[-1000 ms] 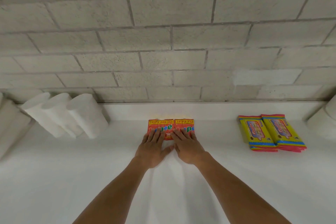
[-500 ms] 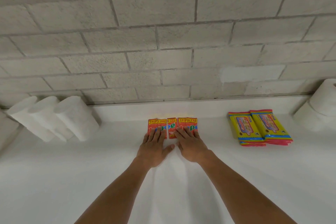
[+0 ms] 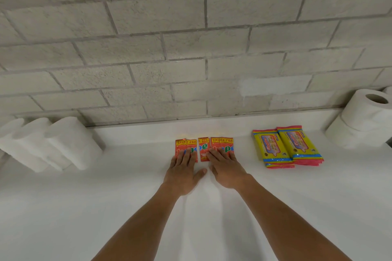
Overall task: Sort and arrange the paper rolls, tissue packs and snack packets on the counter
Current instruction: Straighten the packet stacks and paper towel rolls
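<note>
Both hands lie flat on the row of red snack packets point(image 3: 204, 149) at the middle of the white worktop point(image 3: 106, 207), close to the back ledge. The left hand point(image 3: 184, 172) presses straight, released fingers point(image 3: 186, 155) onto the left packet, and the right hand point(image 3: 226, 168) does the same on the right packet; neither clasps anything. Compared with a second ago, the packets have been spread slightly: a narrow middle packet now shows plainly between the two outer ones, where before they sat bunched together under the fingertips. That suggests the snack row is being evened out and is nearly settled. The yellow tissue packs point(image 3: 287, 147) lie side by side, well apart to the right, with stacked paper rolls point(image 3: 364, 121) beyond them at the right edge and more white rolls point(image 3: 57, 144) lined up on the left. The groups look already sorted, so little seems left but final straightening.
</note>
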`<state>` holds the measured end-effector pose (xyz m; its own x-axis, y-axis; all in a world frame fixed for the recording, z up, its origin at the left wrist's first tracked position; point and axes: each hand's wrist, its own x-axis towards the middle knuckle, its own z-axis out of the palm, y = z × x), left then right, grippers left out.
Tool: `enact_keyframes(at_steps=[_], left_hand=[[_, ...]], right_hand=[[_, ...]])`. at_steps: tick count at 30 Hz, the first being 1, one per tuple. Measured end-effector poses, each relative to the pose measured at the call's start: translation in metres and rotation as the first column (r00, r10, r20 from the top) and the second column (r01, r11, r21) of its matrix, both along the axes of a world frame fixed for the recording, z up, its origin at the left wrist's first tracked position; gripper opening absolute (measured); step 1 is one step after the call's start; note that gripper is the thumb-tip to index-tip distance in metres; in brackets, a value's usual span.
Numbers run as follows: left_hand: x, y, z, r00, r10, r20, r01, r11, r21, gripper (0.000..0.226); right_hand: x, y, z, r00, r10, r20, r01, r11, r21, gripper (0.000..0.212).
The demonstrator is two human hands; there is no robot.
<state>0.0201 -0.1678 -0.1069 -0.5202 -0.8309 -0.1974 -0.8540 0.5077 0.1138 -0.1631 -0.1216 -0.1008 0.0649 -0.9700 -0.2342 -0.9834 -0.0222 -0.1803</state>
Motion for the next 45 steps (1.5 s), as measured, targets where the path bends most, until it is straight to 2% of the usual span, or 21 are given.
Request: enact_keyframes(at_steps=[9,21,33,41,45], left_hand=[[-0.024,0.008,0.0,1.0,0.006,-0.019,-0.006,1.0,-0.012,0.099],[-0.033,0.011,-0.002,1.0,0.018,-0.012,-0.019,0.999,-0.051,0.09],[-0.034,0.011,-0.007,0.999,0.012,-0.048,-0.016,0.996,-0.085,0.103],[-0.029,0.009,-0.004,0.999,-0.019,-0.031,0.016,0.997,-0.081,0.084],[-0.028,0.009,-0.002,0.999,-0.036,0.006,0.036,0.996,-0.078,0.083]], right_hand=[[-0.016,0.006,-0.003,1.0,0.019,0.011,-0.019,0.999,-0.045,0.057],[-0.031,0.006,-0.006,0.998,0.054,-0.018,-0.055,0.997,-0.051,0.057],[-0.033,0.008,-0.007,0.997,0.072,-0.019,-0.073,0.996,-0.059,0.056],[-0.032,0.008,-0.008,0.998,0.062,0.002,-0.062,0.995,-0.074,0.055],[-0.033,0.007,-0.008,0.998,0.061,0.014,-0.06,0.995,-0.074,0.055]])
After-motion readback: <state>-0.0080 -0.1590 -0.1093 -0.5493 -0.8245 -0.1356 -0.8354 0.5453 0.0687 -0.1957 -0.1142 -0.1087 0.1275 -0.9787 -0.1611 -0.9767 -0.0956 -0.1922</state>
